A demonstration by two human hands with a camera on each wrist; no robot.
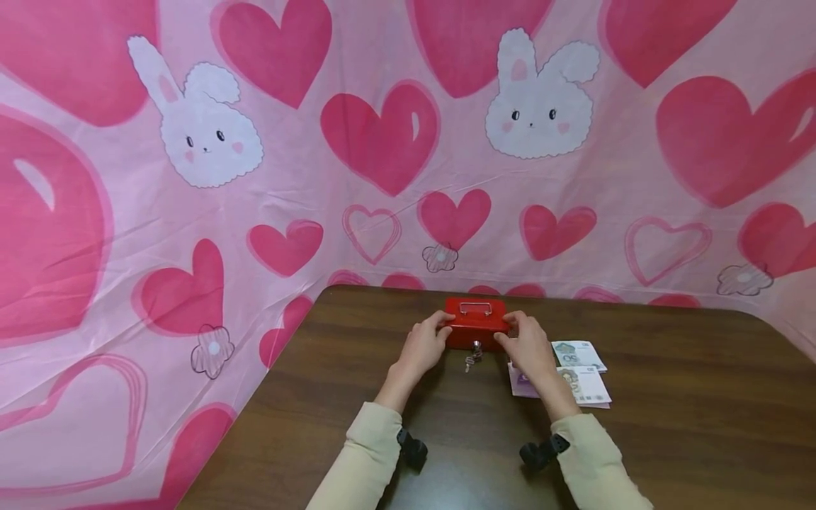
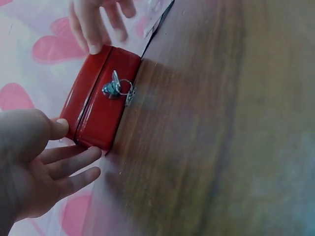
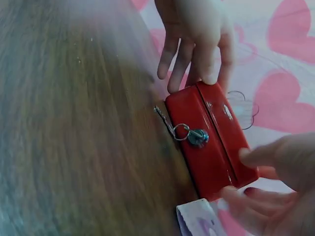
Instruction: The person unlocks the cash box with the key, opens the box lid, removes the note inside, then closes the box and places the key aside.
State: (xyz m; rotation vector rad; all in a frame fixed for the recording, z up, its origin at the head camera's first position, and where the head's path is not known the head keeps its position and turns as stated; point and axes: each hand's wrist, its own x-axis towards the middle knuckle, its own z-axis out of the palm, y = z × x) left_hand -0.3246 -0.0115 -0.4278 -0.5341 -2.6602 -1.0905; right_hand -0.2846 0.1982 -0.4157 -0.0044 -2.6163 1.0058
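A small red cash box point(image 1: 460, 338) with a metal carrying handle point(image 1: 476, 308) stands near the table's far edge, its lid down. A key sits in the front lock point(image 3: 198, 138), and another key point(image 3: 164, 120) hangs from its ring. My left hand point(image 1: 422, 346) holds the box's left end, thumb at the lid's front corner and some fingers stretched along the side. At the opposite end my right hand point(image 1: 530, 348) holds it likewise, thumb in front and index finger over the lid. The far-side fingertips are partly hidden.
Several banknotes point(image 1: 585, 386) lie on the brown wooden table point(image 1: 688, 397), close to the right forearm and partly under it. Behind the table's far edge hangs a pink cloth point(image 1: 376, 57) with hearts and rabbits. A black wrist camera point(image 1: 413, 450) is strapped to each wrist.
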